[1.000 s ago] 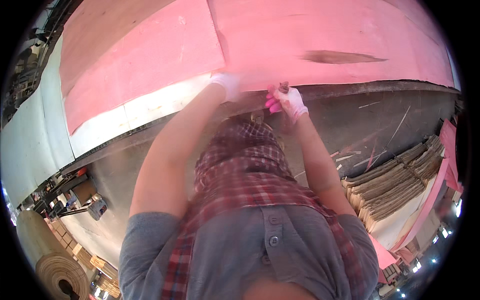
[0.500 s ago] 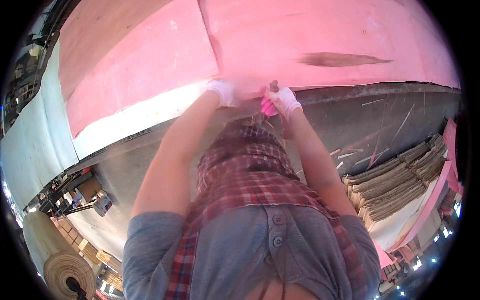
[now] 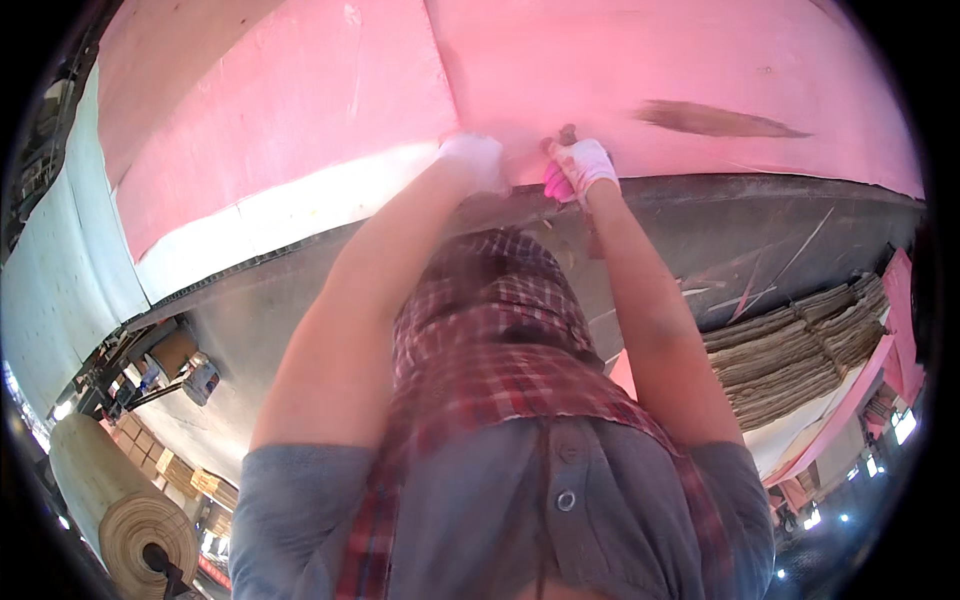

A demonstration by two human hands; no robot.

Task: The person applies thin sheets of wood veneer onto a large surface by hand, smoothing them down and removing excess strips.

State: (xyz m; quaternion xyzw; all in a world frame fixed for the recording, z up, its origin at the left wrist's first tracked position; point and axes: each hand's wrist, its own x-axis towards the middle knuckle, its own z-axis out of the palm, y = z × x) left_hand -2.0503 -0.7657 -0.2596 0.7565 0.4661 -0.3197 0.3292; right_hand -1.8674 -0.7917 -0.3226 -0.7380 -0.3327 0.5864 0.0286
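Both of my hands wear pale gloves at the near edge of a broad surface of pink wood veneer sheets. My left hand [image 3: 474,162] is at the corner of the left pink sheet [image 3: 320,120], where it meets the right pink sheet [image 3: 600,60]. It is blurred, and its fingers are hidden. My right hand [image 3: 583,168], with pink glove fingers, is closed around a tool with a brown handle [image 3: 567,133]. The handle's end sticks out above the fist; the tool's kind is unclear. A long dark brown patch [image 3: 720,120] marks the right sheet.
White sheet [image 3: 290,205] shows below the left pink sheet. A dark table edge [image 3: 740,188] runs across in front of me. Stacked brown veneer [image 3: 800,350] stands at the right, beside loose strips on the grey floor [image 3: 690,235]. A large veneer roll [image 3: 120,510] lies lower left.
Both hands have shifted slightly away from me and to the right. My right hand keeps its hold on the brown-handled tool. The sheets appear a little shifted as the view moves.
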